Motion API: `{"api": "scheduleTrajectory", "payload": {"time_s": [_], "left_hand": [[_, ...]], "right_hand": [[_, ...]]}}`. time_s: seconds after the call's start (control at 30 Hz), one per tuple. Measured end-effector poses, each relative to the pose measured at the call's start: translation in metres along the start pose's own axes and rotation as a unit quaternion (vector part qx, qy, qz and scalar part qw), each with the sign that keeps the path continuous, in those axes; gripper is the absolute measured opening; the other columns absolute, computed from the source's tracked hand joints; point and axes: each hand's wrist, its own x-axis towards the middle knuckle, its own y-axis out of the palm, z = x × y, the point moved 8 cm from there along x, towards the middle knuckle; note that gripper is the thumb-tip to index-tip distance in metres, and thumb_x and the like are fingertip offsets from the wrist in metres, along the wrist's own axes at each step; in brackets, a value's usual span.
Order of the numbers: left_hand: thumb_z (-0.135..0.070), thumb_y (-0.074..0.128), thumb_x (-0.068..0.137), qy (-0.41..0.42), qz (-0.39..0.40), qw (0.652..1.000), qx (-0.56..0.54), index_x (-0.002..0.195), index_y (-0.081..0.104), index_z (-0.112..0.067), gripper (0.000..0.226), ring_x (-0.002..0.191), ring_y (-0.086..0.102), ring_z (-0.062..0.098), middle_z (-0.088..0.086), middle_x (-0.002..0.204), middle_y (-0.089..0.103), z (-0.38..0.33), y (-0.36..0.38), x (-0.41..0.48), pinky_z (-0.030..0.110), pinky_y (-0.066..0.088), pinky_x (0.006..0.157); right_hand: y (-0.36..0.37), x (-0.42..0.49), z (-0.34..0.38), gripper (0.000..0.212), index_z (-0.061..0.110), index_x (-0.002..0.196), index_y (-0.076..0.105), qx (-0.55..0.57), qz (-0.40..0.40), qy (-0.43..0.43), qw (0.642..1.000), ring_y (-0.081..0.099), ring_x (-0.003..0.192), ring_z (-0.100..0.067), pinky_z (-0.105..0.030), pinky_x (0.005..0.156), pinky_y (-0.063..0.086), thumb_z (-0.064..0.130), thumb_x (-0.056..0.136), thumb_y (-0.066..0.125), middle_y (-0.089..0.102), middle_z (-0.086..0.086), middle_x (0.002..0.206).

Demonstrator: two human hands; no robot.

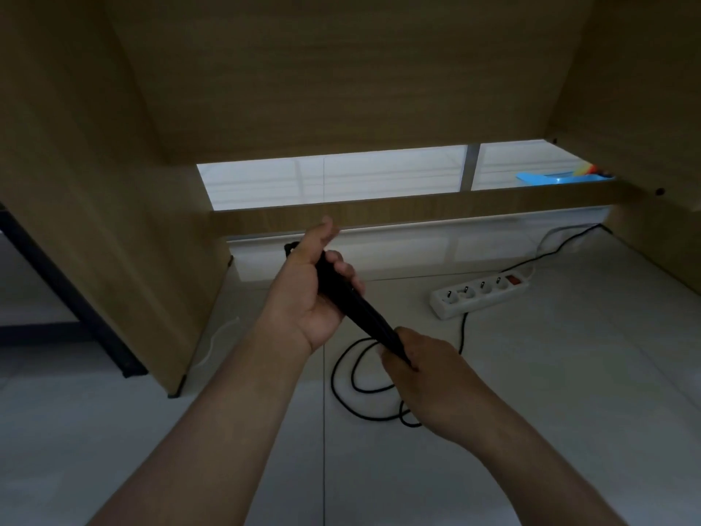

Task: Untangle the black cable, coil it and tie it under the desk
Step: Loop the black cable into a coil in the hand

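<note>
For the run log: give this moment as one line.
stage: coiling | left hand: grips folded black cable | right hand: pinches its lower end | slack: loops on floor | tie: not yet | power strip: nearby

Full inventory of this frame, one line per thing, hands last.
black cable: 1, black, folded bundle held between both hands, loose loops on the floor below, running on toward the power strip
power strip: 1, white with a red switch, on the floor at right, under the desk
desk: 1, light wood, side panels left and right, back panel and low rail ahead
floor: white tiles
blue thing: 1, blue, beyond the rail at far right, unclear what it is
black frame: 1, black, far left outside the desk
left hand: 1, grip closed on the bundle's upper end
right hand: 1, grip closed on the bundle's lower end
</note>
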Motion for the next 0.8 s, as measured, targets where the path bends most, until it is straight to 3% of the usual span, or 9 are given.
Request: {"api": "scheduleTrajectory", "payload": {"time_s": [0.03,0.13,0.2,0.33,0.4,0.47,0.53,0.67,0.8], "left_hand": [[-0.04,0.071,0.082,0.005,0.003,1.0,-0.002,0.092,0.067,-0.017,0.026,0.045,0.046,0.006,-0.008,0.054,0.044,0.002,0.002,0.001,0.026,0.047,0.053],[-0.048,0.058,0.092,0.01,0.023,1.0,-0.011,0.063,0.052,-0.02,0.04,0.042,0.034,0.006,-0.008,0.049,0.033,0.01,0.012,-0.001,0.024,0.042,0.049],[-0.048,0.052,0.095,0.015,0.028,0.999,-0.016,0.057,0.045,-0.021,0.048,0.039,0.028,0.006,-0.008,0.046,0.029,0.015,0.016,-0.003,0.023,0.039,0.045],[-0.045,0.05,0.098,0.025,0.013,0.999,-0.04,0.056,0.039,-0.02,0.049,0.036,0.022,0.006,-0.007,0.043,0.026,0.022,0.018,-0.005,0.021,0.03,0.039],[-0.044,0.049,0.098,0.029,0.005,0.998,-0.053,0.056,0.038,-0.02,0.05,0.036,0.022,0.006,-0.007,0.043,0.026,0.024,0.019,-0.007,0.02,0.027,0.038],[-0.043,0.05,0.098,0.037,-0.004,0.997,-0.067,0.055,0.039,-0.02,0.05,0.035,0.022,0.005,-0.007,0.043,0.027,0.022,0.019,-0.007,0.019,0.026,0.036],[-0.043,0.052,0.097,0.043,-0.013,0.997,-0.066,0.054,0.041,-0.02,0.05,0.034,0.023,0.005,-0.008,0.043,0.028,0.017,0.018,-0.006,0.019,0.026,0.035],[-0.039,0.056,0.095,0.008,-0.028,0.999,-0.016,0.051,0.039,-0.02,0.051,0.034,0.027,0.006,-0.007,0.042,0.029,0.009,0.006,-0.002,0.019,0.031,0.038],[-0.039,0.062,0.092,0.02,-0.084,0.995,0.052,0.054,0.043,-0.019,0.047,0.043,0.052,0.01,-0.002,0.05,0.051,0.006,-0.011,0.001,0.023,0.047,0.049]], "right_hand": [[0.0,0.0,-0.002,0.033,0.029,0.069,0.04,-0.012,-0.008,0.005,1.0,0.038,0.037,-0.002,-0.02,0.039,0.03,0.039,0.099,0.044,0.046,0.008,0.054],[-0.011,-0.002,-0.009,0.04,0.026,0.065,0.044,-0.037,-0.067,0.029,0.997,0.043,0.038,-0.004,-0.019,0.039,0.031,0.054,0.093,0.05,0.049,0.007,0.052],[-0.018,-0.005,-0.01,0.046,0.026,0.059,0.044,-0.046,-0.091,0.045,0.994,0.043,0.035,-0.005,-0.015,0.036,0.028,0.062,0.087,0.053,0.048,0.007,0.048],[-0.017,-0.007,-0.006,0.044,0.031,0.056,0.039,-0.111,-0.099,0.047,0.988,0.046,0.05,-0.006,-0.021,0.042,0.026,0.054,0.09,0.056,0.049,0.007,0.063],[-0.016,-0.005,-0.004,0.042,0.029,0.058,0.04,-0.092,-0.108,0.036,0.989,0.046,0.055,-0.012,-0.024,0.044,0.028,0.045,0.093,0.057,0.049,0.001,0.068],[-0.016,-0.003,-0.004,0.036,0.019,0.064,0.052,-0.016,-0.105,0.03,0.994,0.047,0.05,-0.013,-0.029,0.045,0.036,0.038,0.094,0.058,0.055,-0.004,0.064],[-0.016,-0.001,-0.002,0.037,0.012,0.068,0.059,0.026,-0.097,0.023,0.995,0.041,0.041,-0.008,-0.029,0.043,0.034,0.04,0.093,0.059,0.053,0.001,0.052],[-0.012,-0.003,0.004,0.048,0.026,0.053,0.044,-0.008,-0.08,0.013,0.997,0.038,0.031,-0.005,-0.018,0.036,0.025,0.052,0.091,0.056,0.043,0.009,0.036],[-0.011,-0.003,0.006,0.047,0.026,0.052,0.043,-0.075,-0.083,0.014,0.994,0.041,0.032,-0.005,-0.021,0.036,0.029,0.047,0.094,0.051,0.047,0.007,0.044]]}}
